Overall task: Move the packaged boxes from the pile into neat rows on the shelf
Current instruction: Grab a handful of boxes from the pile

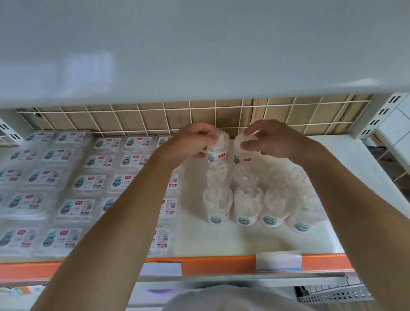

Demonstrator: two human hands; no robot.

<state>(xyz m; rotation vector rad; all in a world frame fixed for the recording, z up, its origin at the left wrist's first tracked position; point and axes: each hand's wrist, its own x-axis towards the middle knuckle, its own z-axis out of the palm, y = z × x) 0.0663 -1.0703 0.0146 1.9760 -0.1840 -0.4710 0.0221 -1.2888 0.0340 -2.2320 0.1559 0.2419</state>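
Observation:
Both my hands reach to the back of the white shelf (216, 239). My left hand (190, 141) grips a small clear round tub (218, 148) with a white and red label. My right hand (268, 139) holds a second such tub (243, 152) right beside it by the lid. Both tubs stand at the far end of two rows of like tubs (246, 204) that run toward the shelf front. Flat clear packaged boxes (46, 177) with printed labels lie in neat rows over the left part of the shelf.
A wire grid (203, 112) with cardboard behind it closes the shelf's back. The upper shelf board (209, 43) hangs low overhead. An orange rail (213, 261) with price tags runs along the front edge. A slotted upright post (380, 114) stands at the right.

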